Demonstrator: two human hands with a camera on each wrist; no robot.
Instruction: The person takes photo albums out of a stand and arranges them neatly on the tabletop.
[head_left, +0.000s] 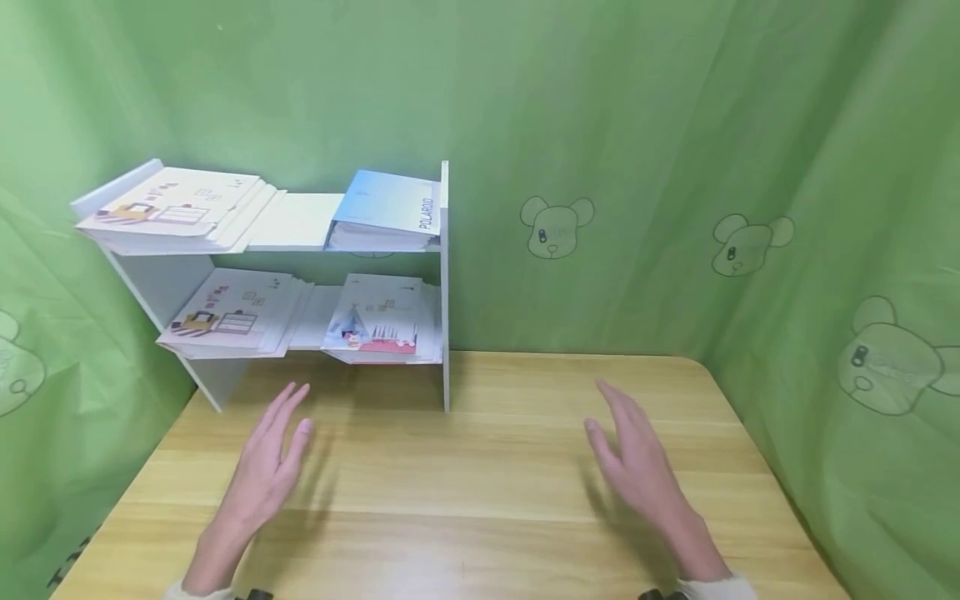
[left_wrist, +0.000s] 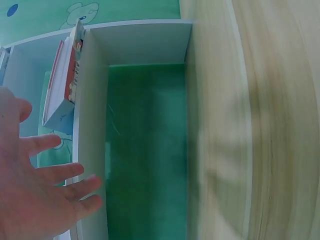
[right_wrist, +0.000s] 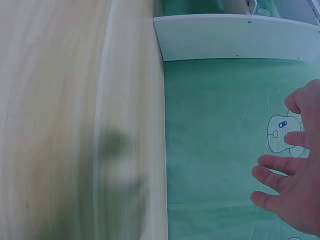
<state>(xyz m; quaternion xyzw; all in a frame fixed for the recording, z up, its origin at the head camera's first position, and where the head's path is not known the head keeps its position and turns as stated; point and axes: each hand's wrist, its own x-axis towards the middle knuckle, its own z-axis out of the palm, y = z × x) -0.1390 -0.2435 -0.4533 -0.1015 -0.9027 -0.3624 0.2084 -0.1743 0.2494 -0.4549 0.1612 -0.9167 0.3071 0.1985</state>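
Observation:
Both hands are held above a wooden table and hold nothing. My left hand (head_left: 262,475) has its fingers extended and thumb apart, in front of a white two-tier shelf (head_left: 446,292). In the left wrist view the left hand (left_wrist: 40,185) appears with fingers spread. My right hand (head_left: 641,467) hovers over the right half of the table, fingers extended, thumb apart; its spread fingers show in the right wrist view too. Booklets with a truck picture (head_left: 172,204) lie stacked on the upper tier's left, beside a blue POLAROID binder (head_left: 390,204). Lower down are more truck booklets (head_left: 232,308) and a tent-picture book (head_left: 378,321).
The wooden table (head_left: 480,483) has its back edge against a green curtain (head_left: 645,108) printed with bear heads, which also hangs along both sides. The shelf stands at the table's back left. Its side panel (right_wrist: 235,37) shows in the right wrist view.

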